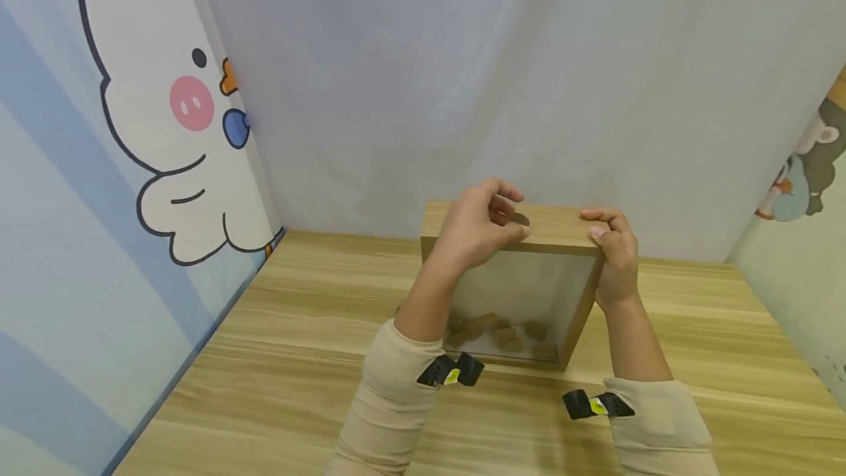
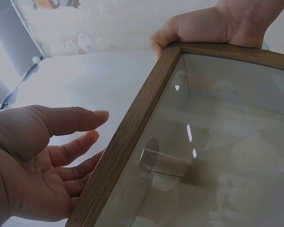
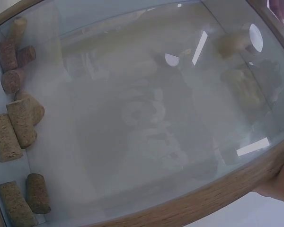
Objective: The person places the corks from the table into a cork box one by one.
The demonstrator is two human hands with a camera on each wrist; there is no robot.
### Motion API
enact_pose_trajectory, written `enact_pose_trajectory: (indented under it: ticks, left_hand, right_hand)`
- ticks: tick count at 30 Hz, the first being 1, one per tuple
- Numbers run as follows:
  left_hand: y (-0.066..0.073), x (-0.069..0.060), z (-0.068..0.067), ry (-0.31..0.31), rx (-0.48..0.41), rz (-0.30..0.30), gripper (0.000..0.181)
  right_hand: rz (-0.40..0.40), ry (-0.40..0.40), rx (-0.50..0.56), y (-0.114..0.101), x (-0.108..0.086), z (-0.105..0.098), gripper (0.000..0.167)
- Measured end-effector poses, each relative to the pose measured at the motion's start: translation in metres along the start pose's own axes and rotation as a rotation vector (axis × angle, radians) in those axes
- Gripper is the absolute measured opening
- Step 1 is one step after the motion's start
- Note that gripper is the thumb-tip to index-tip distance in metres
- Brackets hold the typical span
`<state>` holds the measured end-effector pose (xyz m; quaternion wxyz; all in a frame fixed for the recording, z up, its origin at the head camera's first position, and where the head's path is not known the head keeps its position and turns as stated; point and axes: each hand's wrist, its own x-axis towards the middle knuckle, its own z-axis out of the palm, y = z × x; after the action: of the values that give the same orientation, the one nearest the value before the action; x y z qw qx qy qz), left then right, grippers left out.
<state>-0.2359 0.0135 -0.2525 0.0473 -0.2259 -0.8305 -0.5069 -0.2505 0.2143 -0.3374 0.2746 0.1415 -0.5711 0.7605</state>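
Observation:
A wooden shadow box [image 1: 558, 225] with a clear front stands upright on the table. Several corks [image 3: 21, 123] lie along its bottom. Over the round hole [image 1: 520, 219] in its top, my left hand [image 1: 472, 226] hovers, thumb and fingers apart with nothing between them. Just inside the hole, a blurred light-brown piece, apparently a cork [image 3: 233, 45], shows in the right wrist view; the left wrist view shows the same blurred streak. My right hand [image 1: 616, 255] grips the box's upper right corner, thumb and fingers bent over the edge.
The wood-grain table [image 1: 317, 314] extends around the box. Behind it hangs a pale grey curtain [image 1: 396, 94]. A cartoon-printed panel [image 1: 158, 94] stands at the left, and another printed wall [image 1: 793, 241] at the right.

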Motion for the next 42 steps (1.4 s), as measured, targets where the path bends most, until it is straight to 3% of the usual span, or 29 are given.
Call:
enact_pose_trajectory:
  ticks: [4, 7, 15, 21, 29, 32, 36, 39, 42]
  left_hand:
    - [0.0, 0.003, 0.001, -0.006, 0.03, -0.006, 0.03]
    - [-0.001, 0.001, 0.0, -0.009, 0.021, 0.024, 0.03]
    - [-0.01, -0.031, -0.01, -0.001, -0.073, 0.197, 0.03]
    - [-0.026, -0.05, -0.017, 0.024, -0.055, 0.334, 0.029]
    - [-0.051, -0.061, -0.025, 0.01, -0.022, 0.337, 0.033]
    - [-0.06, -0.066, -0.03, -0.046, 0.016, 0.323, 0.036]
    - [-0.071, -0.072, -0.038, -0.191, 0.088, 0.283, 0.045]
    - [-0.076, -0.075, -0.043, -0.299, 0.113, 0.235, 0.05]
    - [-0.082, -0.077, -0.046, -0.361, 0.109, 0.18, 0.048]
  right_hand:
    - [0.009, -0.007, 0.005, 0.002, 0.002, -0.002, 0.025]
    - [0.012, -0.009, 0.007, 0.002, 0.002, -0.003, 0.025]
    - [0.027, -0.017, -0.01, 0.001, 0.001, -0.004, 0.025]
    - [0.02, -0.017, -0.008, 0.001, 0.001, -0.004, 0.025]
    - [0.016, -0.008, -0.014, 0.003, 0.001, -0.004, 0.025]
    - [0.021, -0.009, -0.014, 0.004, 0.001, -0.003, 0.025]
    - [0.025, -0.012, -0.018, 0.003, 0.001, -0.003, 0.025]
    - [0.021, -0.012, -0.014, 0.002, 0.001, -0.003, 0.025]
    - [0.022, -0.011, -0.007, 0.002, 0.001, -0.003, 0.025]
